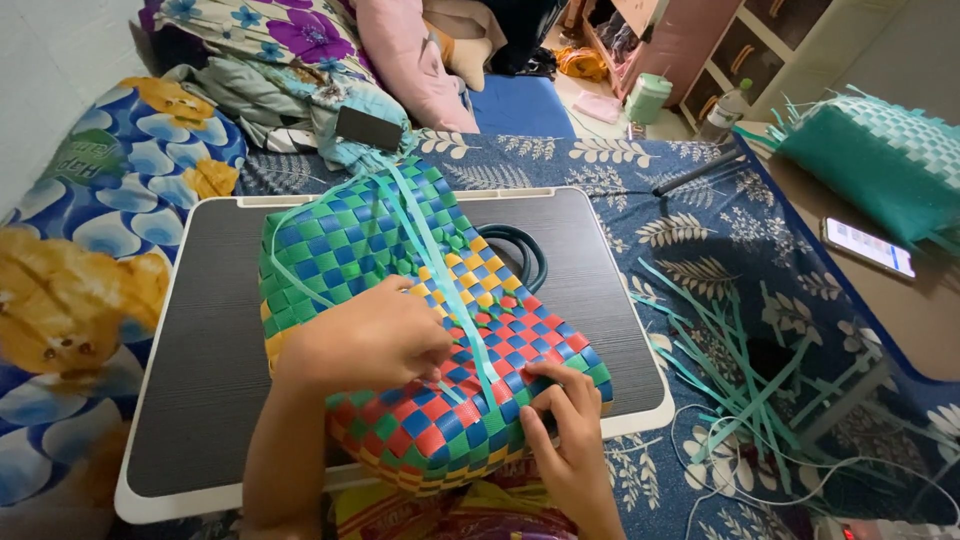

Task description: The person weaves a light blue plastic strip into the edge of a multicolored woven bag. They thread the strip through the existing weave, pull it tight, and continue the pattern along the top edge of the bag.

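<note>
The woven basket (pixel 420 330) lies on its side at the middle of the grey lap table (pixel 200 330), its checkered wall of green, blue, yellow and red strips facing up. Loose teal strips (pixel 440 260) run down over the basket from its far edge. To work a strip through well, keep it flat and untwisted, draw it snug against the neighbouring weave, and steady the basket wall with the other hand. The left hand (pixel 365 340) rests on the basket's centre, fingers curled and pinching a teal strip. The right hand (pixel 565 430) presses on the basket's near right corner, fingers bent, gripping the weave edge. Cut teal offcuts (pixel 740 370) lie right of the table
</note>
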